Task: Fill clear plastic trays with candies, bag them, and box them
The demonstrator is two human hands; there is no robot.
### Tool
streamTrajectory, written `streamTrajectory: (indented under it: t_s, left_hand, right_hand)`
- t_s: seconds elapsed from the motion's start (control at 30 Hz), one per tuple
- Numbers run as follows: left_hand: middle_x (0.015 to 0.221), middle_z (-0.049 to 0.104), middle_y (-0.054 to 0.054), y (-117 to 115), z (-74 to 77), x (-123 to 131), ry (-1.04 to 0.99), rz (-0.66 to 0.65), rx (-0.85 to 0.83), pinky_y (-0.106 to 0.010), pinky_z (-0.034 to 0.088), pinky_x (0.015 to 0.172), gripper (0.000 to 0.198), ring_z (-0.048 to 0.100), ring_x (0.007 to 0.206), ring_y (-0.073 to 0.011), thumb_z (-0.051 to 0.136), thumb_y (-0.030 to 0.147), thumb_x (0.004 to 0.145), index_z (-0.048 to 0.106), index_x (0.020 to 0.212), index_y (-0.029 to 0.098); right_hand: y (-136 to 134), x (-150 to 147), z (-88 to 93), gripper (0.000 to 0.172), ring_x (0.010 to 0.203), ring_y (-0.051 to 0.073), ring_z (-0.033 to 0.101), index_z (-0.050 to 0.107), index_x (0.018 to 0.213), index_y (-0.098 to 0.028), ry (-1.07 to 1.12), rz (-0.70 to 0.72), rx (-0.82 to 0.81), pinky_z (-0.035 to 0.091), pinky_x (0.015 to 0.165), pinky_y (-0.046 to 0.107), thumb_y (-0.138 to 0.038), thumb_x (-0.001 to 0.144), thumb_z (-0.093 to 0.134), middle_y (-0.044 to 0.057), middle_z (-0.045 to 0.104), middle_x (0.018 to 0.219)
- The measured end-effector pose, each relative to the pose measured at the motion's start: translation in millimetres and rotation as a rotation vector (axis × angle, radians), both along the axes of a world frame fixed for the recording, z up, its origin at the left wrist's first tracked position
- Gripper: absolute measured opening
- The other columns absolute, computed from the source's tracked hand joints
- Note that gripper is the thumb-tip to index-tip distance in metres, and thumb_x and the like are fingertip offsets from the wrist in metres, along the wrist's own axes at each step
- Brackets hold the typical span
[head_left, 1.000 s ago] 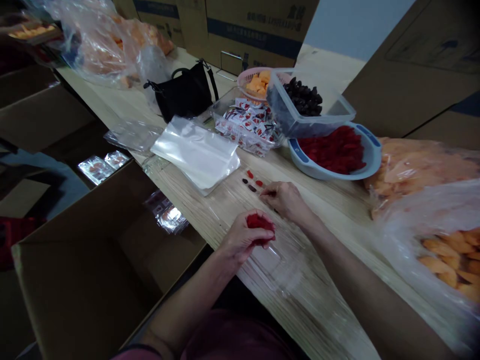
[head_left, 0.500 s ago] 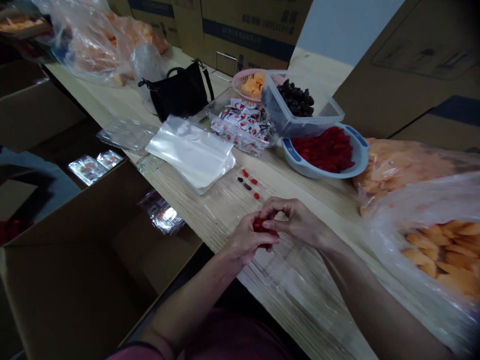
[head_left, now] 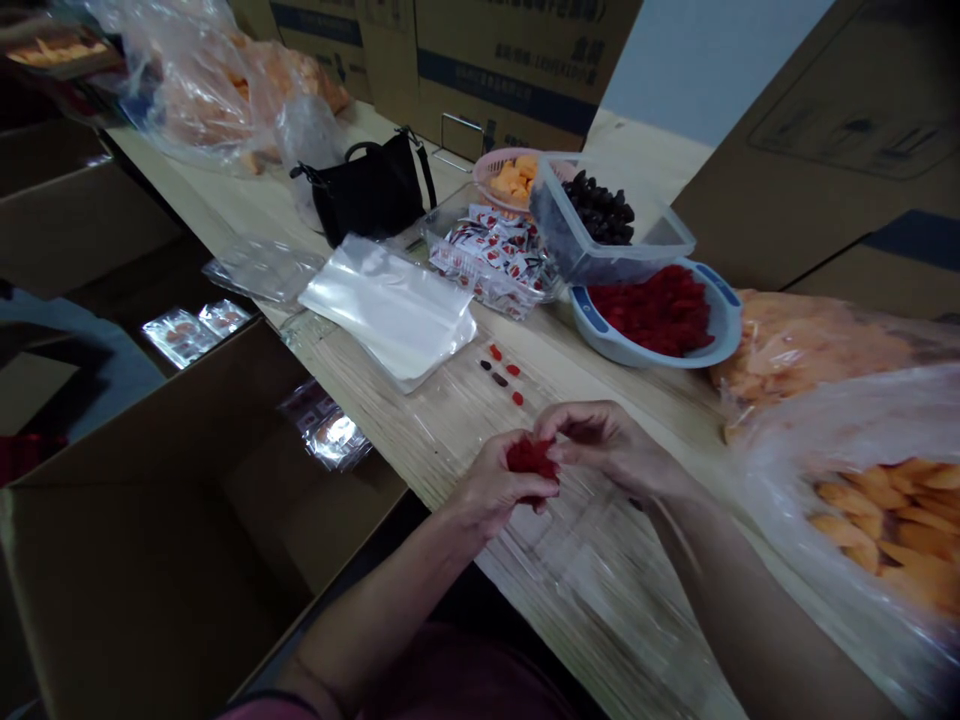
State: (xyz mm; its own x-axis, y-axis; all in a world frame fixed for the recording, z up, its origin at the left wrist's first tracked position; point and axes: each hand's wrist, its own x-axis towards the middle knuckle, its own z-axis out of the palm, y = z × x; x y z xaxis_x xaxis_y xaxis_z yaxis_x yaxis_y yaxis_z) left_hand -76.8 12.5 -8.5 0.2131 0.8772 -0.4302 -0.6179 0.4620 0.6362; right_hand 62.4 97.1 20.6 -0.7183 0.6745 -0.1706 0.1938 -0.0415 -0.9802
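My left hand [head_left: 484,490] is closed around a small heap of red dried fruit [head_left: 529,457] above the table. Thumb and fingertips of my right hand [head_left: 611,442] pinch at the right edge of that heap; the exact piece between them is partly hidden. Just beyond my hands, a few red pieces [head_left: 517,398] and dark brown pieces [head_left: 500,380] lie apart on clear plastic over the wood. A light blue bowl [head_left: 645,355] of red dried fruit [head_left: 660,308] stands farther back to the right.
A clear tub [head_left: 577,262] of dark dried fruit rests tilted on the bowl. Sachets [head_left: 491,245], plastic bags [head_left: 390,310] and a black handbag [head_left: 367,195] sit behind. Orange dried fruit [head_left: 892,510] fills a bag at right. An open carton [head_left: 150,580] stands left below the table edge.
My right fingertips have shifted slightly to the right, so more of the red fruit in my left hand shows. The whole view has tilted a little; the loose pieces stay put.
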Motion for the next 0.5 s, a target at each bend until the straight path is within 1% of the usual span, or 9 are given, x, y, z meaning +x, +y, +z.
streamTrajectory:
  t_s: [0.03, 0.07, 0.1, 0.2, 0.27, 0.33, 0.4, 0.5]
  left_hand:
    - [0.069, 0.059, -0.001, 0, -0.3, -1, -0.008, -0.007, -0.002, -0.021, 0.037, 0.045, 0.031, 0.053, 0.054, -0.0096, 0.072, 0.009, 0.05, 0.056, 0.077, 0.013]
    - [0.072, 0.06, -0.003, 0, -0.6, -2, -0.023, -0.016, -0.004, -0.021, 0.038, 0.046, 0.031, 0.055, 0.056, -0.0104, 0.071, 0.009, 0.05, 0.057, 0.077, 0.013]
    - [0.074, 0.061, -0.004, -1, -0.9, -3, -0.046, -0.024, -0.004, -0.021, 0.038, 0.046, 0.031, 0.056, 0.057, -0.011, 0.071, 0.009, 0.051, 0.058, 0.078, 0.013]
    - [0.076, 0.062, -0.006, -2, -1.4, -7, -0.162, -0.028, -0.009, -0.021, 0.037, 0.047, 0.029, 0.058, 0.062, -0.0127, 0.069, 0.008, 0.053, 0.06, 0.08, 0.012]
    - [0.076, 0.063, -0.006, -2, -1.0, -8, -0.246, -0.007, -0.054, -0.02, 0.037, 0.048, 0.028, 0.059, 0.063, -0.0141, 0.066, 0.008, 0.053, 0.062, 0.08, 0.012]
    - [0.075, 0.064, -0.007, -2, 0.1, -8, -0.307, 0.019, -0.122, -0.021, 0.038, 0.049, 0.029, 0.06, 0.064, -0.0154, 0.063, 0.007, 0.051, 0.062, 0.079, 0.012]
    - [0.075, 0.065, -0.007, -1, 1.3, -9, -0.342, 0.043, -0.172, -0.021, 0.038, 0.05, 0.028, 0.061, 0.064, -0.0158, 0.061, 0.006, 0.05, 0.063, 0.077, 0.012]
    - [0.075, 0.065, -0.008, 0, 2.1, -9, -0.369, 0.058, -0.191, -0.02, 0.037, 0.049, 0.027, 0.06, 0.064, -0.0156, 0.059, 0.006, 0.05, 0.063, 0.076, 0.012]
  right_hand:
    - [5, 2, -3.6, 0.018, 0.066, 0.015, 0.057, 0.066, 0.076, -0.02, 0.0, -0.062, -0.026, 0.046, 0.064, 0.028, -0.036, 0.071, 0.072, 0.001, 0.063, 0.073]
    - [11, 2, -7.6, 0.018, 0.064, 0.015, 0.057, 0.066, 0.077, -0.02, -0.021, -0.117, -0.016, 0.045, 0.062, 0.027, -0.036, 0.07, 0.072, 0.001, 0.064, 0.072]
    - [17, 2, -11.8, 0.017, 0.064, 0.015, 0.058, 0.066, 0.078, -0.02, -0.066, -0.159, 0.036, 0.045, 0.062, 0.027, -0.034, 0.069, 0.07, 0.001, 0.065, 0.072]
    - [36, -4, -23.1, 0.01, 0.067, 0.017, 0.059, 0.067, 0.078, -0.018, -0.313, -0.213, 0.338, 0.043, 0.065, 0.028, -0.023, 0.072, 0.061, 0.003, 0.067, 0.074]
    - [44, -12, -28.3, 0.011, 0.066, 0.017, 0.057, 0.067, 0.077, -0.016, -0.491, -0.232, 0.532, 0.041, 0.064, 0.027, -0.016, 0.073, 0.057, 0.003, 0.066, 0.071]
    - [47, -20, -31.7, 0.013, 0.064, 0.016, 0.057, 0.067, 0.076, -0.015, -0.611, -0.226, 0.677, 0.039, 0.063, 0.027, -0.011, 0.073, 0.055, 0.004, 0.066, 0.07]
    - [47, -27, -34.0, 0.014, 0.068, 0.017, 0.059, 0.067, 0.074, -0.014, -0.679, -0.177, 0.797, 0.039, 0.066, 0.027, -0.008, 0.073, 0.054, 0.006, 0.067, 0.072]
    - [46, -30, -36.9, 0.015, 0.073, 0.019, 0.061, 0.069, 0.073, -0.012, -0.717, -0.107, 0.895, 0.039, 0.07, 0.027, -0.008, 0.075, 0.054, 0.009, 0.069, 0.078]
